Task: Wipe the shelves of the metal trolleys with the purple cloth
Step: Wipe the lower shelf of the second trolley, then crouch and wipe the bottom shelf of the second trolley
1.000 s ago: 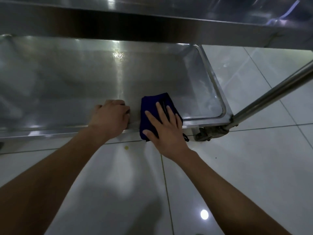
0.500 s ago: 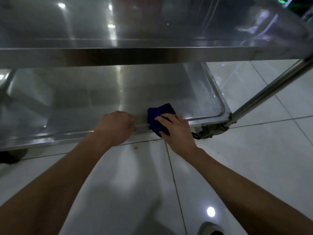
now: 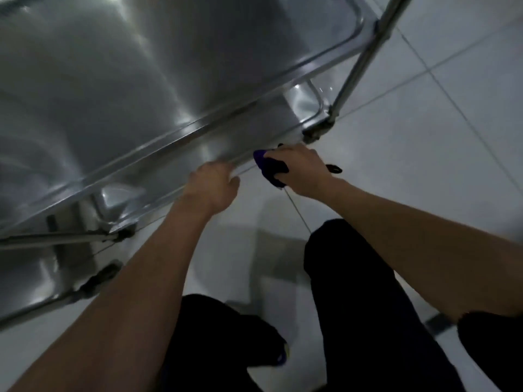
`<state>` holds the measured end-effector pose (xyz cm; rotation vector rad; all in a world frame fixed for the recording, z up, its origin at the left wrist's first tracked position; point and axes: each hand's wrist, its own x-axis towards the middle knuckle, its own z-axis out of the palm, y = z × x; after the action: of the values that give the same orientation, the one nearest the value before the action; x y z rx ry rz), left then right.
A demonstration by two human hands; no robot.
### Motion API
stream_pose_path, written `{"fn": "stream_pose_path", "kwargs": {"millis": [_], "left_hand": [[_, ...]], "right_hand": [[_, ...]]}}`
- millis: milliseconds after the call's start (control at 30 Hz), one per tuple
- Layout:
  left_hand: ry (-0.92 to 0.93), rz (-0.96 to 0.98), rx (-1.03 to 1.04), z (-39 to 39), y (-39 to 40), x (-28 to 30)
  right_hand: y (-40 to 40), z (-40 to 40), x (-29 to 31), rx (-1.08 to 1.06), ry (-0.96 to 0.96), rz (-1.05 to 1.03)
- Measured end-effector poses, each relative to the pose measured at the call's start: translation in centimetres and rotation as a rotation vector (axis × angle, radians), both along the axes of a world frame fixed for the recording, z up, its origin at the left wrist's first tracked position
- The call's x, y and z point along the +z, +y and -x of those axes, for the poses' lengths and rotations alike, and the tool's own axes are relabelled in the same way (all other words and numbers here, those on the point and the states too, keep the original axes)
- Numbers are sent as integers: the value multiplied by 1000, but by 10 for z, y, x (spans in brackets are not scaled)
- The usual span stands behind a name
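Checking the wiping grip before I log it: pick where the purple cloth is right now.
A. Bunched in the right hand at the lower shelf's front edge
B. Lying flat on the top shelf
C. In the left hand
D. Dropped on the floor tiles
A: the right hand grips the bunched purple cloth at the lower shelf's front edge, while the left hand holds that edge without any cloth.

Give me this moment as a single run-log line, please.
left hand: grips lower shelf rim | right hand: holds purple cloth at the rim | view: blurred
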<state>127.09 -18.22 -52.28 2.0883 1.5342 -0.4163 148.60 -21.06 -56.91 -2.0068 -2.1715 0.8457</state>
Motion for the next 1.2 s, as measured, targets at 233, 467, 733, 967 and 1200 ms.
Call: {"fn": "stream_pose_path", "kwargs": {"millis": [233,467,733,967,1200], "left_hand": [[-25,-61,-106,-32,-34,163],[-117,-106,-235,-80,-53,314],[-144,-80,-280,-210,-66,394],[-134,-153,-372,-372,-59,456],[-121,-250,-496,-486,-40,495]], "right_hand": [[-72,-15,172,-202,123,49],[-120,-89,342,-399,132,-13],[-151,-224,429,-606,210,-25],[-157,-360,489,-660,224,-118],[-158,-456,533,-662,115,-205]]}}
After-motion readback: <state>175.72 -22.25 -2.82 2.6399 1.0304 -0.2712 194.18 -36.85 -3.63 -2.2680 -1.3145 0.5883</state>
